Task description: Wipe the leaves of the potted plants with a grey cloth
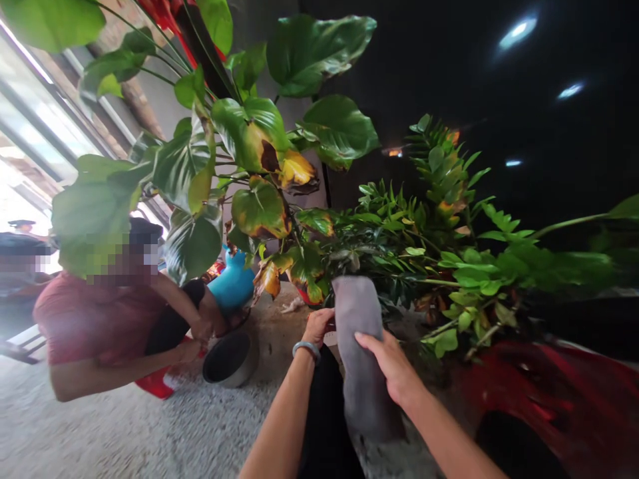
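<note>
A long grey cloth (363, 392) hangs in front of me, with my right hand (392, 362) gripping its right side, thumb on top. My left hand (318, 327), wearing a pale bangle (307, 350), is at the cloth's left edge. Its fingers are curled and partly hidden behind the cloth, so what they hold does not show. Just beyond the hands are the dense leaves of a low green plant (389, 219). Above and to the left rises a large-leaved plant (257, 209), some leaves yellow and browned at the edges.
On the left a person in a red shirt (107, 319) sits low, hands together beside a dark bucket (228, 359). A blue rounded object (232, 283) stands behind the bucket. At the lower right is a glossy red surface (544, 392). Rough grey ground (190, 432) lies below.
</note>
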The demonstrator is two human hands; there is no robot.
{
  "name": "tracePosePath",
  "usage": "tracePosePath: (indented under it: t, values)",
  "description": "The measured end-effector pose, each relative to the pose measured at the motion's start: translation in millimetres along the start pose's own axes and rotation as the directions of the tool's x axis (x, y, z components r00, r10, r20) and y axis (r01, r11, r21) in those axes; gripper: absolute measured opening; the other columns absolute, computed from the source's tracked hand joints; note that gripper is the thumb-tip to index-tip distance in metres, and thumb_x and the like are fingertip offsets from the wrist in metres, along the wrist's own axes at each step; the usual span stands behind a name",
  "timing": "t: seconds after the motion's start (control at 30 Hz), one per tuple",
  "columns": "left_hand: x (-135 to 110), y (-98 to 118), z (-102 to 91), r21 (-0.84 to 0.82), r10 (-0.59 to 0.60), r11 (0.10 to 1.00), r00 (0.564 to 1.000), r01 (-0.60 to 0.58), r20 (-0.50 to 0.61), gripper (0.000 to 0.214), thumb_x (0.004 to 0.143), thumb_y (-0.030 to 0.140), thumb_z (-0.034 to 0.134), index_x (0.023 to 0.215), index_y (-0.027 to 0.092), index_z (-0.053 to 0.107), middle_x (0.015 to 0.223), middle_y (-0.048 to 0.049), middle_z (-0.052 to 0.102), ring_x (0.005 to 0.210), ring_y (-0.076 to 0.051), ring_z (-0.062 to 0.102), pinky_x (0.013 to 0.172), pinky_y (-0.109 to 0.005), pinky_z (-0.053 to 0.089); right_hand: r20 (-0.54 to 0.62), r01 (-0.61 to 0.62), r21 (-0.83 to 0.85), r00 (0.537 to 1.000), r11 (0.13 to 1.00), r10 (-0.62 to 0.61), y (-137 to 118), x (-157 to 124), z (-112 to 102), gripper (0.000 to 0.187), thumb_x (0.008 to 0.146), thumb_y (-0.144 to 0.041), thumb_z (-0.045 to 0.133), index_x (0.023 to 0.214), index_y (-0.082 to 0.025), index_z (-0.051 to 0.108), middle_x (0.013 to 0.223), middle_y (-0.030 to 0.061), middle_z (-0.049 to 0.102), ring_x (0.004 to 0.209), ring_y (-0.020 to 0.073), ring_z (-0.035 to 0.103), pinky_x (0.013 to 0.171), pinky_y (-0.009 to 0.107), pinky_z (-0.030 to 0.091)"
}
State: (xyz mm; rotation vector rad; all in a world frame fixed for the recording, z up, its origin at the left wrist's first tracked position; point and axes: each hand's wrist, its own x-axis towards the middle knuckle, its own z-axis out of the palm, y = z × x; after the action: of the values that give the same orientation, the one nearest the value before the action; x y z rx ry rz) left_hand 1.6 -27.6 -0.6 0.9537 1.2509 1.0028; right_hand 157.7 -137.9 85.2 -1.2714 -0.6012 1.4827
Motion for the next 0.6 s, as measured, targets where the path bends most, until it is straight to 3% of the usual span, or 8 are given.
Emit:
tracePosePath:
  t: [0.07, 0.17, 0.27, 0.33, 0.4, 0.5, 0.6]
  values:
    - [2, 1, -1.0, -0.023, 0.005, 1.0, 1.0, -0.005, -0.007, 0.042, 0.048, 0.05, 0.084, 0.053, 0.016, 0.059, 0.051, 0.0018, 0.056, 0.055, -0.013, 0.055, 0.057, -0.027, 0.045, -0.099, -0.078, -0.07, 0.993, 0.994, 0.071, 16, -12, -18, 0.029, 0.045, -0.039, 0.075, 0.068, -0.021, 0.072, 0.07, 0.0042, 0.074, 0.081, 0.0291, 0.068, 0.072, 0.036, 0.051]
    - [4, 1, -1.5, -0.043, 0.003, 0.999, 1.0, -0.004, -0.018, 0.042, 0.045, 0.048, 0.085, 0.053, 0.016, 0.059, 0.05, 0.0024, 0.054, 0.053, -0.012, 0.053, 0.056, -0.027, 0.043, -0.088, -0.154, -0.084, 0.985, 0.984, 0.147, 16, -31, -35, 0.037, 0.042, -0.038, 0.077, 0.075, -0.021, 0.073, 0.076, 0.0046, 0.076, 0.084, 0.0308, 0.069, 0.072, 0.037, 0.052]
    - [3, 1, 1.4, -0.048, -0.003, 0.999, 1.0, 0.003, -0.003, 0.041, 0.044, 0.048, 0.085, 0.054, 0.016, 0.062, 0.051, 0.0017, 0.056, 0.054, -0.013, 0.053, 0.056, -0.027, 0.044, -0.027, -0.035, -0.007, 0.999, 0.999, 0.035, -13, -26, -33, 0.043, 0.043, -0.04, 0.081, 0.081, -0.019, 0.073, 0.073, 0.0041, 0.075, 0.074, 0.0291, 0.069, 0.068, 0.038, 0.053]
    - [2, 2, 3.8, -0.047, -0.01, 0.999, 1.0, 0.011, 0.007, 0.043, 0.042, 0.049, 0.086, 0.054, 0.015, 0.062, 0.052, 0.0011, 0.057, 0.055, -0.013, 0.054, 0.057, -0.028, 0.045, -0.061, 0.093, 0.116, 0.994, 0.989, -0.086, -33, -9, -27, 0.04, 0.045, -0.039, 0.081, 0.077, -0.019, 0.071, 0.064, 0.002, 0.072, 0.067, 0.0268, 0.068, 0.065, 0.037, 0.053]
    - [2, 3, 5.0, -0.049, -0.014, 0.999, 1.0, 0.015, 0.006, 0.045, 0.039, 0.049, 0.087, 0.054, 0.015, 0.061, 0.052, 0.0007, 0.057, 0.055, -0.014, 0.055, 0.057, -0.029, 0.047, -0.12, 0.14, 0.226, 0.986, 0.964, -0.115, -43, 11, -23, 0.034, 0.044, -0.037, 0.08, 0.071, -0.019, 0.07, 0.057, 0.0008, 0.068, 0.064, 0.026, 0.067, 0.064, 0.037, 0.053]
    - [1, 4, 3.4, -0.055, -0.011, 0.998, 1.0, 0.011, -0.003, 0.047, 0.039, 0.05, 0.088, 0.054, 0.015, 0.06, 0.052, 0.0008, 0.057, 0.054, -0.013, 0.056, 0.056, -0.028, 0.048, -0.165, 0.034, 0.231, 0.986, 0.972, 0.005, -24, 23, -26, 0.029, 0.042, -0.036, 0.078, 0.063, -0.02, 0.068, 0.052, 0.0011, 0.066, 0.063, 0.0268, 0.067, 0.062, 0.037, 0.052]
    - [2, 3, 0.1, -0.063, -0.007, 0.998, 1.0, 0.006, -0.017, 0.045, 0.042, 0.049, 0.088, 0.055, 0.015, 0.061, 0.052, 0.0008, 0.057, 0.052, -0.013, 0.056, 0.053, -0.027, 0.047, -0.152, -0.097, 0.11, 0.982, 0.989, 0.113, 17, 10, -36, 0.031, 0.044, -0.041, 0.077, 0.065, -0.02, 0.069, 0.053, 0.0015, 0.067, 0.065, 0.0278, 0.068, 0.061, 0.037, 0.052]
